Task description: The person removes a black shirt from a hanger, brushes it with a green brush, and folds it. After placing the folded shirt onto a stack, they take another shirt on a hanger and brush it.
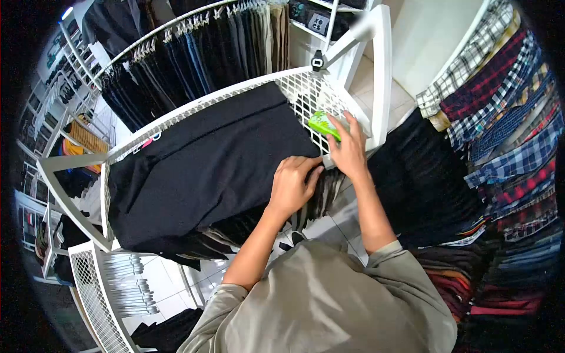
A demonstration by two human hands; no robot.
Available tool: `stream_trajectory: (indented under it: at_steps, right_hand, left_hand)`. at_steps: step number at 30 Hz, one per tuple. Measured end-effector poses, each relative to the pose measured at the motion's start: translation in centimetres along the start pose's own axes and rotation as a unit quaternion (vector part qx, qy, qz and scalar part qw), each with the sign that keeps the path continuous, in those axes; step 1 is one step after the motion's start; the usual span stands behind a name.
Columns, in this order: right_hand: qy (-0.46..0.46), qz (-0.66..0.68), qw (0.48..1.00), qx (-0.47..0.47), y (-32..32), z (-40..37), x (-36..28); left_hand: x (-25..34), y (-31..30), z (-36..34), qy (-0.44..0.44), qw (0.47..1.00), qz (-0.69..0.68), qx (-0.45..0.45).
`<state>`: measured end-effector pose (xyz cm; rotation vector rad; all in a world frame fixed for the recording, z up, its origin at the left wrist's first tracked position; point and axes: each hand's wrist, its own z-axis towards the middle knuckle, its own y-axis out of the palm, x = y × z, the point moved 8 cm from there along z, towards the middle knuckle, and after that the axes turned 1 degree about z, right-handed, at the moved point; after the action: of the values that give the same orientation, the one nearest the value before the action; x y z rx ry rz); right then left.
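Observation:
A black garment (206, 159) lies spread over a white mesh rack shelf (310, 88). My left hand (292, 187) rests at the garment's near right corner, its fingers curled together on the cloth edge. To its right, my right hand (351, 147) has its fingers and thumb around a small green and white item (322, 125), whose kind I cannot make out. This item sits over the bare mesh, just beyond the garment's right edge. Part of it is hidden by my fingers.
A black digital watch (318, 60) is fastened on the rack's far rail. Trousers hang in a row (218, 53) behind. Checked shirts (506, 117) hang at right, with dark garments (426, 170) beside them. White hangers (130, 285) show at lower left.

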<state>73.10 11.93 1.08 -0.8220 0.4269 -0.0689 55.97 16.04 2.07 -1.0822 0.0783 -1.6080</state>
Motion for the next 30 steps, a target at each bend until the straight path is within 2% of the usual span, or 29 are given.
stream_trajectory:
  at_steps: [2, 5, 8, 10, 12, 15, 18, 22, 25, 28, 30]
  right_hand:
    - [-0.002, -0.010, 1.000, -0.015, 0.6, 0.2, 0.5]
    - [0.010, 0.045, 0.998, -0.043, 1.3, 0.4, 1.5]
    - [0.018, 0.051, 0.999, -0.009, 0.4, 1.3, 2.1]
    - [0.057, 0.020, 0.996, 0.060, -0.8, 2.0, 3.5]
    - [0.065, -0.001, 0.996, 0.062, -0.3, 2.3, 5.0]
    - [0.082, 0.015, 0.997, 0.001, 1.2, 1.7, 6.4]
    - [0.041, -0.063, 0.996, 0.048, -1.5, 0.5, 2.7]
    - [0.004, 0.095, 0.995, 0.035, -2.1, -2.5, -2.2]
    - [-0.082, 0.161, 0.984, -0.007, -1.3, -4.8, -8.4]
    - [-0.161, 0.217, 0.961, -0.059, 0.8, -7.0, -14.2]
    - [-0.179, 0.240, 0.951, -0.073, 1.9, -8.0, -17.9]
  left_hand:
    - [-0.5, 1.8, 1.6, -0.019, 1.000, 0.021, -0.006]
    - [-1.2, 3.3, 2.6, -0.042, 0.999, 0.018, 0.011]
    - [-1.9, 3.9, 3.4, -0.067, 0.997, 0.010, 0.025]
    - [-2.2, 4.5, 3.6, -0.065, 0.997, 0.021, 0.030]
    - [-2.3, 4.8, 4.0, -0.073, 0.997, 0.014, 0.026]
    - [-2.1, 4.5, 4.1, -0.097, 0.995, 0.021, 0.004]
    - [-1.4, 2.6, 2.8, -0.104, 0.994, -0.011, 0.042]
    - [-1.6, -2.8, -0.7, -0.118, 0.986, 0.027, 0.112]
    - [-2.5, -7.9, -4.8, -0.145, 0.970, 0.109, 0.164]
    - [-3.7, -13.3, -9.5, -0.197, 0.939, 0.203, 0.198]
    - [-5.1, -16.8, -13.3, -0.235, 0.910, 0.263, 0.219]
